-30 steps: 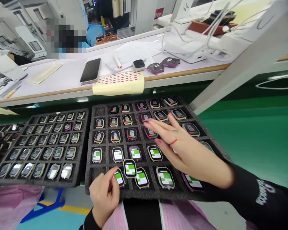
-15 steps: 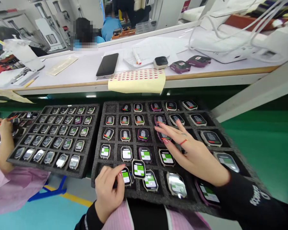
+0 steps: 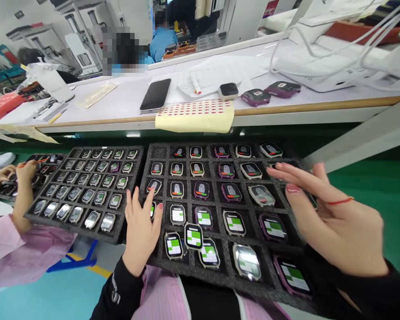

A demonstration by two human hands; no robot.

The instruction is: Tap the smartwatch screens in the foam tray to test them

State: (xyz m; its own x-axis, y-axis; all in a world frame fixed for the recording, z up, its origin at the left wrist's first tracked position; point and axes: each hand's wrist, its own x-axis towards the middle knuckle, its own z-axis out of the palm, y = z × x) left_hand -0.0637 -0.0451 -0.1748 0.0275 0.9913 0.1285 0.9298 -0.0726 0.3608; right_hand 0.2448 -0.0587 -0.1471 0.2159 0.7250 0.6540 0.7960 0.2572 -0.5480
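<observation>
A black foam tray [image 3: 160, 153] in front of me holds several small smartwatch bodies with lit screens, green in the near rows. One watch [image 3: 194, 236] lies loose on top of the dividers near the front. My left hand [image 3: 140, 229] rests flat on the tray's left side, fingers spread, its fingertips on a watch [image 3: 152, 209] in the left column. My right hand [image 3: 330, 218] hovers flat over the tray's right edge, fingers apart and holding nothing.
A second foam tray [image 3: 120, 222] of watches lies to the left, where another person's hands [image 3: 15, 175] work on a third tray. Behind, a white bench carries a phone [image 3: 155, 94], a yellow sheet of red stickers [image 3: 196, 115], loose watches [image 3: 256, 96] and white cables [image 3: 320, 49].
My left hand left the front-row watch and moved up to lie flat on the left column. My right hand swept from the tray's middle to its right edge. The view shifted right.
</observation>
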